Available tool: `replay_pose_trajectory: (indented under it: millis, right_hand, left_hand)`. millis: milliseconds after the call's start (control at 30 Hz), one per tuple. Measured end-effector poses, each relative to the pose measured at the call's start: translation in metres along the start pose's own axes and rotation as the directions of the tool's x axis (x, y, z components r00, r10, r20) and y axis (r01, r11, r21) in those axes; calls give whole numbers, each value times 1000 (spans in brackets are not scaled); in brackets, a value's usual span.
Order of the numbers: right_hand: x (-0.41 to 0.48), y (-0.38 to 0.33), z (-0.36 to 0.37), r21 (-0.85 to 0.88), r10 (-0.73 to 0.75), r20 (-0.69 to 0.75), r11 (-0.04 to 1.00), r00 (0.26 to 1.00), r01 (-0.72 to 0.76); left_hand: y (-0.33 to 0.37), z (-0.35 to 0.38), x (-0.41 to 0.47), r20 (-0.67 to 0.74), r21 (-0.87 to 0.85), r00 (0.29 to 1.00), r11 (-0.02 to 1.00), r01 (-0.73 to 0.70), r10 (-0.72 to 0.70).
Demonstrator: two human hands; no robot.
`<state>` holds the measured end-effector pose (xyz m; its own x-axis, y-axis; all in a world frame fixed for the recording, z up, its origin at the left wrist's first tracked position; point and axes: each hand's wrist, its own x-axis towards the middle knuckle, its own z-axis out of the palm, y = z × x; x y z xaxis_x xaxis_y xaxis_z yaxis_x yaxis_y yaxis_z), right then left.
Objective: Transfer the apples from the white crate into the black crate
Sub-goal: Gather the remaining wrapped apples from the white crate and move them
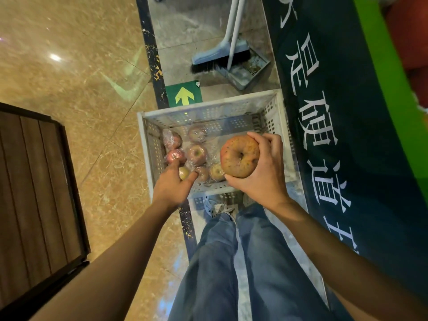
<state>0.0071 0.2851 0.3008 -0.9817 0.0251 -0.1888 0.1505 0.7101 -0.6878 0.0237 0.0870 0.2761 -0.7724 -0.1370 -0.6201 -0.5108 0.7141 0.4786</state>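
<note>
Right hand is raised over the near right part of the white crate, forearm angled in from lower right. Its fingers and thumb curl round one large speckled apple, stem pit facing the camera. Left arm reaches down into the crate's near left corner. Left hand is spread, thumb and fingers either side of a yellowish apple; contact unclear. Other wrapped apples lie on the crate bottom.
</note>
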Motion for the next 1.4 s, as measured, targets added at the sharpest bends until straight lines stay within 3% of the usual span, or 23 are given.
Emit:
replay_pose_trajectory:
  millis: [200, 367, 567, 767, 1000, 1200, 1400]
  right_hand:
    - [-6, -20, -41, 21, -18, 85, 1000, 996, 16]
    - [-16, -35, -83, -112, -77, 237, 988, 968, 106]
    - [-19, -41, -125, -142, 14, 303, 989, 953, 31]
    - [-32, -42, -161, -83, 100, 259, 993, 961, -81]
    - [-74, -37, -179, -24, 309, 81, 951, 947, -309]
    - [-120, -46, -167, 128, 571, -95, 820, 816, -559]
    - [-206, -69, -141, 438, 812, -249, 580, 528, -687]
  left_hand:
    - [29, -42, -35, -47, -25, 998, 999, -36, 35]
    - [61, -66, -69, -140, -94, 990, 995, -19, 6]
    - [93, -70, -105, -161, -76, 987, 997, -16, 3]
    - [128, -57, -124, -20, -2, 996, 996, -92, 92]
    - [138, -60, -115, 147, -20, 971, 982, -189, 190]
    - [145, -79, -100, 312, 88, 884, 916, -392, 348]
    - [162, -64, -111, 517, 202, 754, 798, -568, 405]
